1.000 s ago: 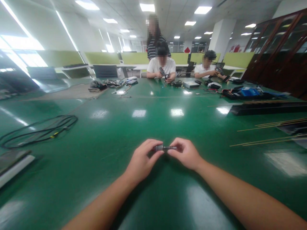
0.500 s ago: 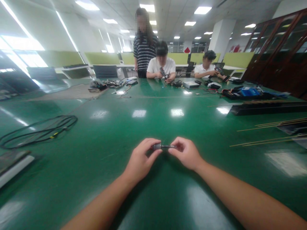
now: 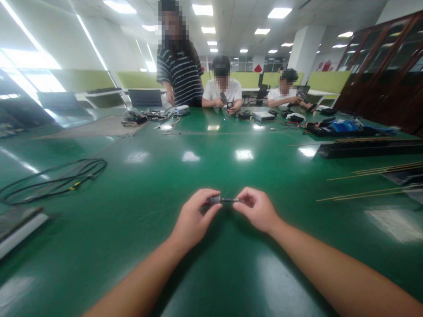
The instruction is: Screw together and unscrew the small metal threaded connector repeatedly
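Observation:
A small tool (image 3: pixel 227 200) with a grey cylindrical body and a thin dark shaft lies level between my two hands, just above the green table (image 3: pixel 211 273). My left hand (image 3: pixel 194 215) is closed around the grey body, thumb and fingers on either side of it. Between the thumb and fingers of my right hand (image 3: pixel 259 210) is the far end of the shaft, and that tip is mostly covered. The middle of the shaft shows between the hands. Its exact kind I cannot make out.
A coiled black cable (image 3: pixel 59 178) and a flat board (image 3: pixel 23 229) lie on the left. Thin rods (image 3: pixel 366 193) and a long black tray (image 3: pixel 370 148) are at right. Two seated people (image 3: pixel 222 90) handle tools across the table; another person (image 3: pixel 180 75) stands behind, near scattered parts (image 3: pixel 158 114).
My hands and the small tool have barely moved, rising very slightly. The standing person has shifted to the left and come closer to the table.

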A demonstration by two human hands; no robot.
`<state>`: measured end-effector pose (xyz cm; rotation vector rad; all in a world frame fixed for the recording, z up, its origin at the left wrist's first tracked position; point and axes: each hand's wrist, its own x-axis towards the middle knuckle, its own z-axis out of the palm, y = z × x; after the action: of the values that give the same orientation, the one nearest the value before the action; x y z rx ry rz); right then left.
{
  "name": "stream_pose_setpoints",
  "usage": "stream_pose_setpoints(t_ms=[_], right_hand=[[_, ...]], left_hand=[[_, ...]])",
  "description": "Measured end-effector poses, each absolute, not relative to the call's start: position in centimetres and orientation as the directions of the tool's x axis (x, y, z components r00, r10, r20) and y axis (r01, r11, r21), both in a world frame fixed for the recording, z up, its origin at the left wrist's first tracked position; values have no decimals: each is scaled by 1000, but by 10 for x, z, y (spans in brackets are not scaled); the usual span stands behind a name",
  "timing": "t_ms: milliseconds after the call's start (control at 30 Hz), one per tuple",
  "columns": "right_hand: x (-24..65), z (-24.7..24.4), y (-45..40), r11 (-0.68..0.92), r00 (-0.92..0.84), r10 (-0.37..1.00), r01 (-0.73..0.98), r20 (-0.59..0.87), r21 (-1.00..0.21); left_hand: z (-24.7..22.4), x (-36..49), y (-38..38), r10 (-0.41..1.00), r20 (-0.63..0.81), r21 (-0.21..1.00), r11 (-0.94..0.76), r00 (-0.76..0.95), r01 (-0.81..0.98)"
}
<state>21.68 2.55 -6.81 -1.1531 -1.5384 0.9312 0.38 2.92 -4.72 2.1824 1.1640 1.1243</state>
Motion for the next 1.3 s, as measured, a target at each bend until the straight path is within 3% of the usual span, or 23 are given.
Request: stream_pose_setpoints(t_ms=[1300], right_hand=[[220, -70, 28, 196, -116, 977, 141, 180, -970]], left_hand=[[-47, 2, 30, 839, 451, 697, -544, 304, 468]])
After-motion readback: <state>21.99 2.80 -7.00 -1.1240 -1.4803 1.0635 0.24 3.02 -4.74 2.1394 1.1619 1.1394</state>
